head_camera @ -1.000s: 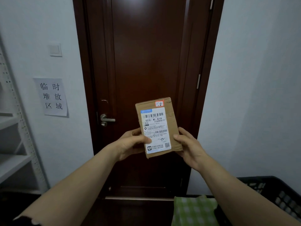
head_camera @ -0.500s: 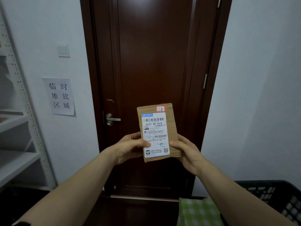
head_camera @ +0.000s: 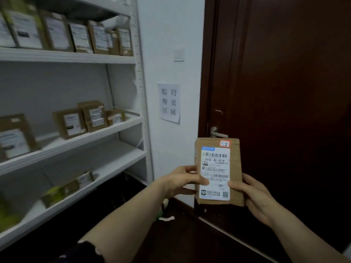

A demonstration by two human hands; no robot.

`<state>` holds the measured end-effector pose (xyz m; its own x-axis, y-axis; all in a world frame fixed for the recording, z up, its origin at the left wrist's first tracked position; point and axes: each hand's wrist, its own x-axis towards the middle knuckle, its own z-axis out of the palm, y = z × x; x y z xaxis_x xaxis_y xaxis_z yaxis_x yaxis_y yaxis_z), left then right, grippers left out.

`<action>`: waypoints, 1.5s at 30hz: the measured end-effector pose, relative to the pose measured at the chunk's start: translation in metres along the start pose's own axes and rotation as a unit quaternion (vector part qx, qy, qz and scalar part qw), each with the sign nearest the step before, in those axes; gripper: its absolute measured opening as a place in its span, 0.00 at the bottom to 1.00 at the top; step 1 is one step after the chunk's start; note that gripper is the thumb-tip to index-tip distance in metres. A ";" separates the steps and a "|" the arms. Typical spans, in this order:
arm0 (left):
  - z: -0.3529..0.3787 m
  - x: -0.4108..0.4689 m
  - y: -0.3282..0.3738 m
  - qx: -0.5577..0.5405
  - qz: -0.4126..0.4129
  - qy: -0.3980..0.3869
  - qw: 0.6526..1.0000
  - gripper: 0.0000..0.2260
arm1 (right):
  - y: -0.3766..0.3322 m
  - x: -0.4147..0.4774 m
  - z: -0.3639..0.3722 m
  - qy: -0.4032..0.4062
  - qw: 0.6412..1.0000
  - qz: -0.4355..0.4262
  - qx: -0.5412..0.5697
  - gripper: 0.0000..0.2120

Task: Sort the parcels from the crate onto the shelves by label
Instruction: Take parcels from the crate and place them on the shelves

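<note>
Both hands are clasping a small brown cardboard parcel (head_camera: pixel 218 170) with a white printed shipping label and a small red-edged sticker at its top right corner. The left hand (head_camera: pixel 182 182) is gripping the parcel's left edge, its thumb lying across the lower part of the label; the right hand (head_camera: pixel 256 196) is cupping the lower right corner, thumb on the front face. So each grip is grasping the parcel, neither one released.

The parcel is standing upright in the air, its long axis running vertically, label facing the camera, in front of the dark brown wooden door (head_camera: pixel 284 92) on the right of the scene.

The relation that matters is this: the white metal shelving unit (head_camera: pixel 141 92) is lying to the left of the parcel and somewhat farther away, so the left hand is the nearer one to it. The upper shelf (head_camera: pixel 66 57) is carrying a tight row of upright brown parcels; the middle shelf (head_camera: pixel 76 141) is holding a few with gaps between them; the lower shelf (head_camera: pixel 106 168) is showing bare space at its right end.

Judging from this, the parcel would be travelling leftward and away, staying upright, with the left hand leading. Which shelf matches the label cannot be told, since the shelf markings are blurred.
</note>
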<state>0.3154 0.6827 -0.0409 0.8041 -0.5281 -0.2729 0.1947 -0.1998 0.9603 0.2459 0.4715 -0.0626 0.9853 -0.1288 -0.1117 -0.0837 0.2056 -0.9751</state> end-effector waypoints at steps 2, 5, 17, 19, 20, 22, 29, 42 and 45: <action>-0.034 -0.008 -0.008 -0.009 0.000 0.020 1.000 0.26 | 0.004 0.018 0.031 -0.020 1.000 0.006 -0.018 0.31; -0.084 -0.019 -0.015 -0.022 0.001 0.043 0.999 0.19 | 0.009 0.043 0.079 -0.056 0.998 0.010 -0.034 0.26; -0.229 -0.050 -0.035 -0.071 0.023 0.154 0.985 0.18 | 0.034 0.130 0.231 -0.154 0.986 0.036 -0.051 0.27; -0.239 -0.054 -0.040 -0.078 0.016 0.163 0.983 0.18 | 0.038 0.135 0.244 -0.167 0.983 0.046 -0.054 0.26; -0.243 -0.056 -0.044 -0.083 0.012 0.169 0.982 0.18 | 0.040 0.137 0.248 -0.172 0.982 0.050 -0.057 0.26; -0.247 -0.059 -0.047 -0.090 0.006 0.179 0.980 0.18 | 0.043 0.140 0.254 -0.185 0.979 0.055 -0.064 0.26; -0.236 -0.070 -0.052 -0.101 -0.011 0.233 0.967 0.15 | 0.050 0.153 0.260 -0.225 0.969 0.072 -0.071 0.24; -0.207 -0.081 -0.063 -0.111 -0.050 0.294 0.948 0.13 | 0.063 0.148 0.252 -0.281 0.953 0.097 -0.062 0.14; -0.203 -0.085 -0.062 -0.111 -0.058 0.298 0.946 0.14 | 0.066 0.147 0.252 -0.288 0.950 0.098 -0.070 0.15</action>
<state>0.3493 0.9074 -0.0657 0.9310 0.0584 -0.3604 0.3618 -0.0144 0.9321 0.4223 0.7103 -0.0945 0.8638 0.4582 -0.2093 -0.2528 0.0350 -0.9669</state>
